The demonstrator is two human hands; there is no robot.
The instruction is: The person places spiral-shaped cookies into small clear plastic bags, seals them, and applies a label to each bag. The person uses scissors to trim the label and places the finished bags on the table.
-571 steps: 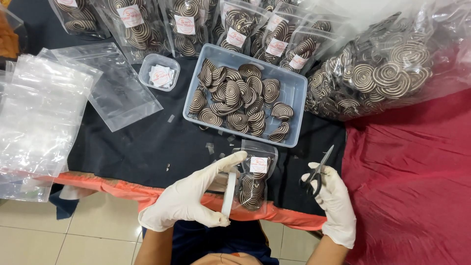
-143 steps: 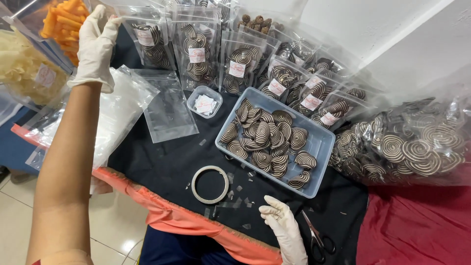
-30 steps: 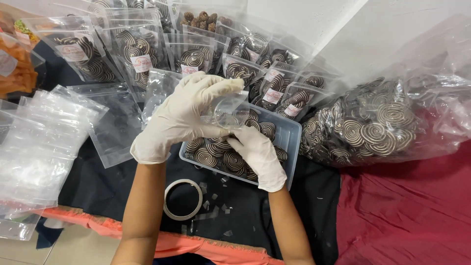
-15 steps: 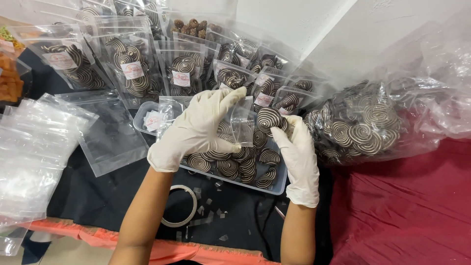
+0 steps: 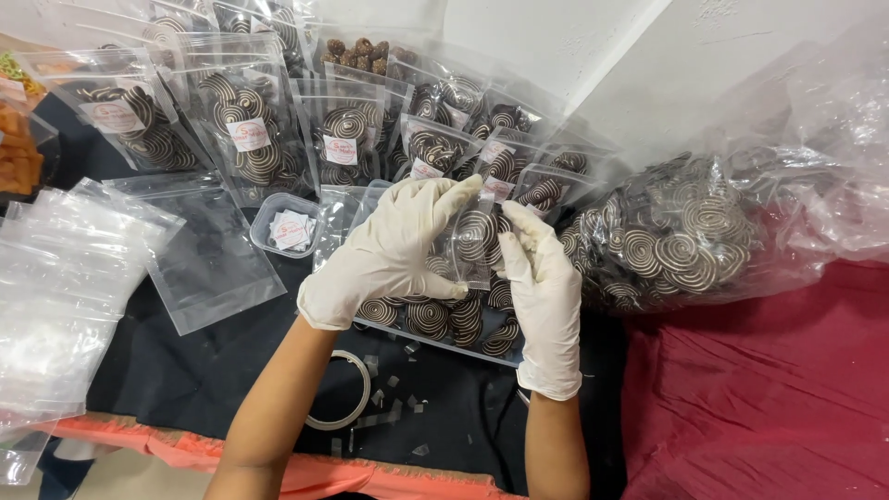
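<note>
Pouch, small and clear, is held upright between both gloved hands above the blue tray, with spiral biscuits visible inside it. Head view: the left hand closes its fingers on the pouch's left edge and top; the right hand pinches the pouch's right side with thumb and fingers. Both hands wear white gloves. The blue tray beneath them holds loose brown-and-cream spiral biscuits lying flat and overlapping. Behind the hands stand rows of filled pouches, each upright with a small label and stacked spirals inside. A small clear tub, just left of the tray, contains white paper labels. A large clear bag at the right bulges with more spiral biscuits and touches the tray's right end. Empty flat pouches are piled at the left, one lying separately beside the tub. A tape ring lies on the black cloth near the left forearm, with small clear scraps around it. Open room remains on the black cloth in front of the tray and on the red cloth at the right; an orange edge runs along the near table border.
</note>
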